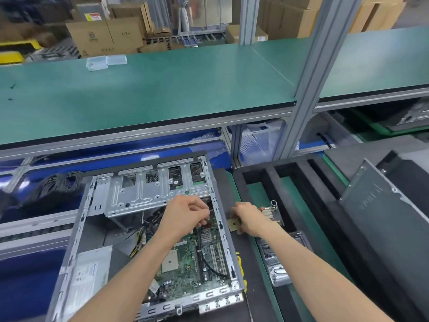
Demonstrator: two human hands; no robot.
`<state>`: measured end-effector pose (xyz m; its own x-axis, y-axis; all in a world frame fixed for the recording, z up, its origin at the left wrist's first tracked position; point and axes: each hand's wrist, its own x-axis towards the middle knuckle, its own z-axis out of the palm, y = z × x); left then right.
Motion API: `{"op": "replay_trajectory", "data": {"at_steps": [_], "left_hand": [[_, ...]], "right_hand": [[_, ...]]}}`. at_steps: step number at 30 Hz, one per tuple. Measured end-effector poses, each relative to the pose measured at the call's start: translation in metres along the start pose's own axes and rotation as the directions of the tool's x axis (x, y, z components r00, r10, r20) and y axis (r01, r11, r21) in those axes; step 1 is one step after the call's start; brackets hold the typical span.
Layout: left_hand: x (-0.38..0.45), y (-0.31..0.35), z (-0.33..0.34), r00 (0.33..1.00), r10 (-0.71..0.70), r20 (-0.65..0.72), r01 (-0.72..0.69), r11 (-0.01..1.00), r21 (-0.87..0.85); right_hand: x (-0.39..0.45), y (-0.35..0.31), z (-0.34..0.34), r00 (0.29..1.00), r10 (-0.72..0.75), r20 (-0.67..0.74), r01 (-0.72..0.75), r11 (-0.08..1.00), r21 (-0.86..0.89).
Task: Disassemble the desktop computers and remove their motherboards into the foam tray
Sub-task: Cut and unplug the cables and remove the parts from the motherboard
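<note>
An open desktop computer case [130, 228] lies flat on the dark mat of the tabletop [236, 263], its side panel off and its front end toward the far edge. The green motherboard [195, 256] sits inside it, along the case's right wall in the near half, with a pale square socket and long slots showing. A metal drive cage [148, 191] spans the far half of the case, and a grey power supply [90, 275] with a white label fills the near left corner. Yellow and black cables [144, 235] lie between the power supply and the board.

The left hand [188, 212] is inside the case at the far end of the motherboard, just below the drive cage, its fingers curled and pinching something small there; what it grips cannot be made out. The right hand [248, 217] is outside the case, just beside its right wall, with fingers curled around a small square gold-coloured chip [232, 224] held over the mat.

To the right of the case stands the black foam tray [262, 182], its long slots running toward the far edge. A finned metal part [271, 212] lies at the tray's left edge, touching the right hand's far side. A silver bracket [276, 263] lies near the forearm.
</note>
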<state>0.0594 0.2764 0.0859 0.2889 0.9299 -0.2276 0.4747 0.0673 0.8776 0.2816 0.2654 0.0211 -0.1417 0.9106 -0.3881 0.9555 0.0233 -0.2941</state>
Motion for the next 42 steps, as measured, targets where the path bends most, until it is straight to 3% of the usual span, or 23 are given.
{"op": "replay_trajectory", "data": {"at_steps": [7,12,17,22,32,38,42], "left_hand": [[-0.001,-0.001,-0.007,0.998,0.021,0.053,-0.021,1.0,0.006],[-0.008,-0.004,-0.018,0.995,0.043,0.089,-0.045,0.999,0.028],[-0.019,-0.009,-0.031,0.997,0.047,0.065,-0.051,0.997,0.058],[-0.027,-0.017,-0.042,0.999,0.046,0.005,-0.046,0.994,0.1],[-0.041,-0.038,-0.061,0.994,0.061,-0.092,-0.038,0.971,0.236],[-0.041,-0.059,-0.067,0.997,-0.008,-0.08,0.043,0.893,0.448],[-0.037,-0.073,-0.062,0.994,-0.085,-0.065,0.106,0.826,0.553]], "right_hand": [[-0.003,-0.001,-0.004,1.0,-0.012,-0.027,0.012,1.0,-0.006],[-0.017,-0.012,-0.024,0.962,-0.031,-0.271,0.057,0.994,0.09],[-0.036,-0.038,-0.049,0.865,-0.035,-0.5,0.16,0.965,0.208],[-0.047,-0.073,-0.061,0.789,-0.105,-0.605,0.272,0.943,0.19],[-0.045,-0.126,-0.043,0.849,-0.282,-0.446,0.359,0.929,0.095],[-0.03,-0.15,-0.014,0.961,-0.239,-0.14,0.241,0.97,-0.002],[-0.017,-0.155,0.012,0.991,-0.131,-0.031,0.131,0.991,-0.022]]}}
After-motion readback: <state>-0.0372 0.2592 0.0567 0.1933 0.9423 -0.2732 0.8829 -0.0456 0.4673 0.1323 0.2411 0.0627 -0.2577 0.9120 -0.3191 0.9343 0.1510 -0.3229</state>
